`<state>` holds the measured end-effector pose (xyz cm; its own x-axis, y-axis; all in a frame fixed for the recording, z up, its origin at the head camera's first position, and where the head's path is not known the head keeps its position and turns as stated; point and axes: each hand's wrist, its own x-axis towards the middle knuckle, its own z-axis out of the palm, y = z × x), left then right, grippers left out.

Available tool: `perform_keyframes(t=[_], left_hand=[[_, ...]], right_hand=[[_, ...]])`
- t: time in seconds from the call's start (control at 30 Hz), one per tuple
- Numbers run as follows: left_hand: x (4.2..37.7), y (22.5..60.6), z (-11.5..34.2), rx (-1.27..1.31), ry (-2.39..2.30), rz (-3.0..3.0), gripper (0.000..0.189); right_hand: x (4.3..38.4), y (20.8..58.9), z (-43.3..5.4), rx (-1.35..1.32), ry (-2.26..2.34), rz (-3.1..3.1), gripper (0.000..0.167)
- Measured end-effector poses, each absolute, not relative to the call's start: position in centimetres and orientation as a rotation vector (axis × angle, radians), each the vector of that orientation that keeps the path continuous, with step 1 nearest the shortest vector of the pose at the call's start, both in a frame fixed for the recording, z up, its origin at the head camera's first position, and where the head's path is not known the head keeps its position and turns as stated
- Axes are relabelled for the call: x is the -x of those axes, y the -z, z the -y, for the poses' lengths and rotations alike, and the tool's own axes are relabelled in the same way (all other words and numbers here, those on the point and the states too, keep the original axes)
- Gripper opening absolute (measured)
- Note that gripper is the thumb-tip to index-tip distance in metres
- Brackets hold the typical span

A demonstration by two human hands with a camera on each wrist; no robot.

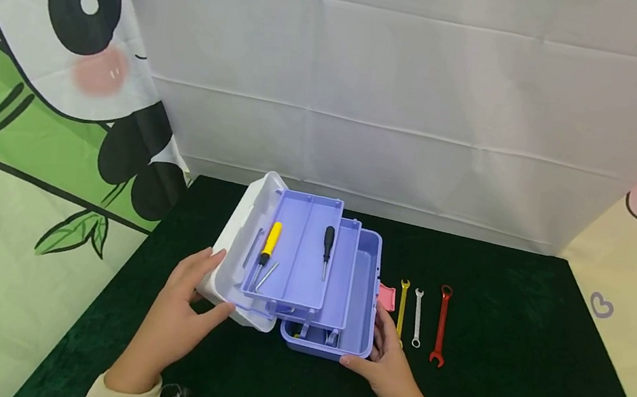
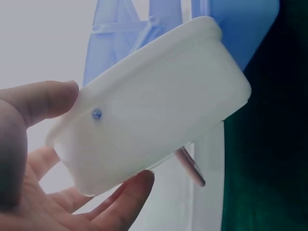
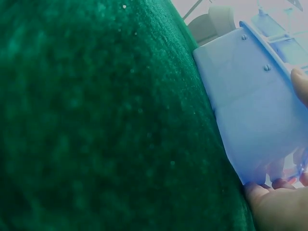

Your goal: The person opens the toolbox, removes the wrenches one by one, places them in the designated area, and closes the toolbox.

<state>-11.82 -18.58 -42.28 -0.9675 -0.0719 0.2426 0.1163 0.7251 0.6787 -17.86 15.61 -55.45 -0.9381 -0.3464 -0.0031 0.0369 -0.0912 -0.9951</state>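
Note:
A tool box stands opened out, its white lid (image 1: 237, 224) tilted over at the left and its lilac trays fanned in steps. My left hand (image 1: 176, 321) grips the lid's near end, thumb on the rim and fingers beneath the wall (image 2: 154, 106). The lilac base (image 1: 326, 352) is held at its near right corner by my right hand (image 1: 391, 374), thumb in front, fingers along the side. On the top tray (image 1: 302, 265) lie a yellow-handled screwdriver (image 1: 272, 239), a black-handled screwdriver (image 1: 328, 241) and a hex key (image 1: 268, 275).
Right of the box, a yellow wrench (image 1: 403, 300), a silver wrench (image 1: 417, 316) and a red wrench (image 1: 441, 327) lie on the dark green cloth (image 1: 516, 365). A pink plastic piece (image 1: 387, 297) shows at the base's right side. A pale curtain (image 1: 401, 101) hangs behind.

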Motion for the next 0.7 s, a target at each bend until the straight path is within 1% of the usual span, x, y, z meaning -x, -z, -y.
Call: perform_keyframes(t=[0.3, 0.7], left_hand=[[12.3, 40.8, 16.5, 0.107, 0.844, 2.731, 0.079], [13.2, 40.6, 14.6, 0.316, 0.839, 2.687, 0.077]], right_hand=[[17.9, 55.3, -15.6, 0.331, 2.117, -1.919, 0.114], [17.8, 55.3, -15.7, 0.281, 2.092, -1.949, 0.115]])
